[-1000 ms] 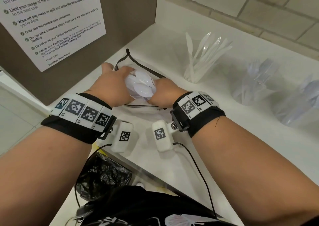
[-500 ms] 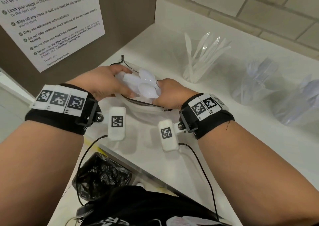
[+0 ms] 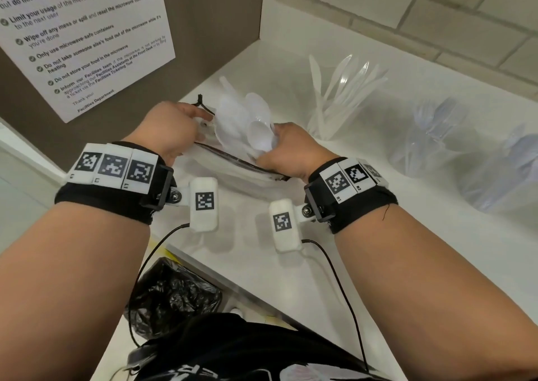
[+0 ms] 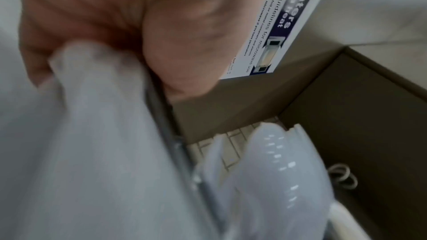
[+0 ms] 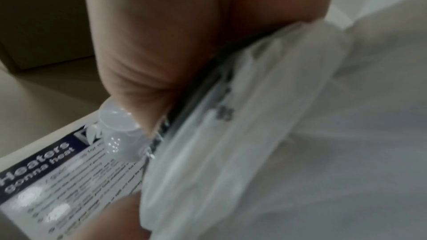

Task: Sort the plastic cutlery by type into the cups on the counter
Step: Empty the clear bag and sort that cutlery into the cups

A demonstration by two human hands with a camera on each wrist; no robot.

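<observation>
Head view, centre of frame: the left hand (image 3: 171, 130) is pinching the left edge of a clear zip pouch (image 3: 233, 165), its grip closed on the plastic, as the left wrist view confirms. The right hand (image 3: 286, 150) is clutching a bundle of white plastic spoons (image 3: 247, 118) at the pouch mouth, its grip curled around their handles; the bowls are fanning upward between the two hands. Right of centre, a clear cup of knives (image 3: 337, 98) is standing on the white counter (image 3: 291, 264). Two more clear cups (image 3: 431, 139) of cutlery are standing toward the right edge; their contents are too blurred to identify.
</observation>
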